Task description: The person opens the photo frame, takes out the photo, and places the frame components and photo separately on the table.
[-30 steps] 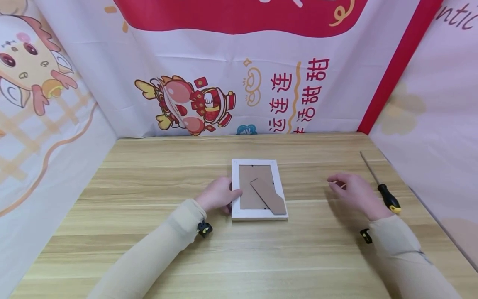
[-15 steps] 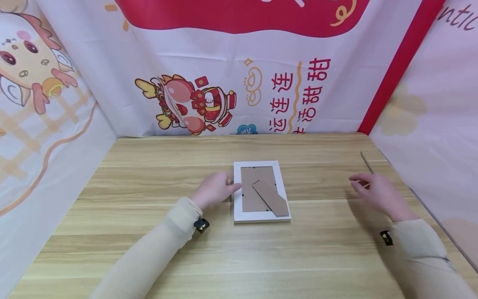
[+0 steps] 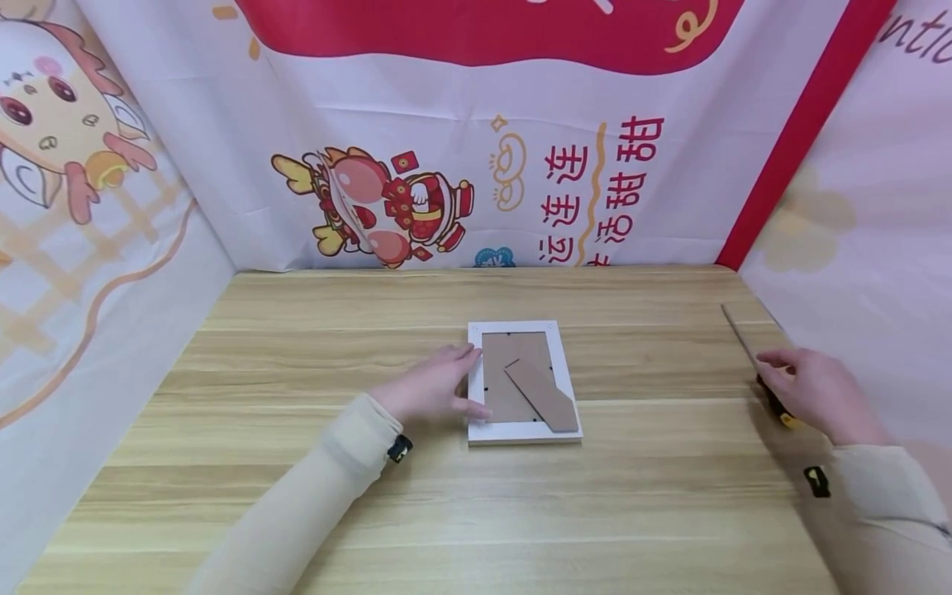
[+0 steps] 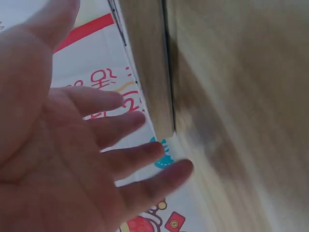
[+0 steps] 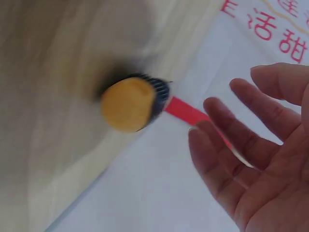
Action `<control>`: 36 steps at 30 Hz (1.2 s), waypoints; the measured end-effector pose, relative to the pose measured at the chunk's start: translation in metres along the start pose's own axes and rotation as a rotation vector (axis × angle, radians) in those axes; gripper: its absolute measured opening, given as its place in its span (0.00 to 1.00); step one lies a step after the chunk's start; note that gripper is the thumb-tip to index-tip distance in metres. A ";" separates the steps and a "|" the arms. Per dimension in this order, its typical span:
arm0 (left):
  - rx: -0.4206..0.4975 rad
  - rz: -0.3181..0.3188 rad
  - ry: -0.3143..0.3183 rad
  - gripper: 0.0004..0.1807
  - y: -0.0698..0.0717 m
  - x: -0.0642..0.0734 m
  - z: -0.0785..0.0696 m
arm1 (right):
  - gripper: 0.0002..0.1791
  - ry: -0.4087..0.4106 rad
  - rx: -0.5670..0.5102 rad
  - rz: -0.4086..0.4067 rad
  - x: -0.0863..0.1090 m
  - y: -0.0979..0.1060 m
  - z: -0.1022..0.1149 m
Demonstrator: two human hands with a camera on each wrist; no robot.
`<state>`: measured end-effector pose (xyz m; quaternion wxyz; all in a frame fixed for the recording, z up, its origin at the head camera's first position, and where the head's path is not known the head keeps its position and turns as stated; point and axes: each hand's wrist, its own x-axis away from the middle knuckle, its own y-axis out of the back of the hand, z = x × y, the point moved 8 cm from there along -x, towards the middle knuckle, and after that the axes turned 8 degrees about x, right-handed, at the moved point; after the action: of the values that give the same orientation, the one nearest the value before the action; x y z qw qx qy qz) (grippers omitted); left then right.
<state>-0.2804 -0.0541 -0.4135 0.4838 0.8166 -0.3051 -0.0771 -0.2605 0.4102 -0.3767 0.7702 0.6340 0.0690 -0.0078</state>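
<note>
A white photo frame (image 3: 513, 432) lies face down on the wood-grain table, its brown backing and cardboard stand leg (image 3: 543, 397) turned up. My left hand (image 3: 427, 387) is at the frame's left side, thumb and fingers spread over that edge. In the left wrist view the fingers (image 4: 128, 126) are apart and extended beside the frame's side (image 4: 147, 63), not gripping it. On the right, my right hand (image 3: 825, 397) hovers over the handle of a screwdriver (image 3: 740, 335). Its fingers (image 5: 246, 140) are loosely bent and apart from the yellow-ended black handle (image 5: 128, 104) in the right wrist view.
The table (image 3: 335, 487) meets a printed white and red cloth (image 3: 446, 99) at the back. More printed cloth hangs along the left and right sides. The screwdriver lies near the table's right edge, shaft toward the back.
My right hand has moved right, from bare table to above the screwdriver handle. My left hand has let go of the frame's left edge and spread its fingers.
</note>
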 end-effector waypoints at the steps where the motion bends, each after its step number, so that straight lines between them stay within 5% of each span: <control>1: 0.002 0.015 0.011 0.61 -0.003 0.001 0.001 | 0.21 -0.007 0.012 0.022 0.000 -0.002 -0.003; 6: -0.009 0.033 0.038 0.61 -0.007 0.002 0.006 | 0.26 -0.041 0.060 0.170 -0.003 -0.019 -0.021; 14: -0.010 0.047 0.045 0.61 -0.007 0.001 0.008 | 0.30 -0.049 0.148 0.284 -0.014 -0.037 -0.032; 19: -0.024 0.058 0.071 0.61 -0.008 -0.001 0.010 | 0.29 -0.069 0.144 0.280 -0.015 -0.039 -0.032; 24: -0.024 0.071 0.068 0.60 -0.008 -0.002 0.007 | 0.28 -0.108 0.085 0.168 -0.016 -0.027 -0.025; 31: -0.022 0.072 0.060 0.60 -0.006 -0.002 0.007 | 0.24 -0.108 -0.063 -0.031 -0.022 0.008 0.029; 36: -0.002 0.089 0.062 0.60 -0.006 0.000 0.006 | 0.16 0.096 -0.131 -0.072 -0.027 0.020 0.093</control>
<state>-0.2807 -0.0566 -0.4222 0.4969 0.8037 -0.3259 -0.0307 -0.2759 0.3208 -0.3369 0.8052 0.5789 0.1287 -0.0006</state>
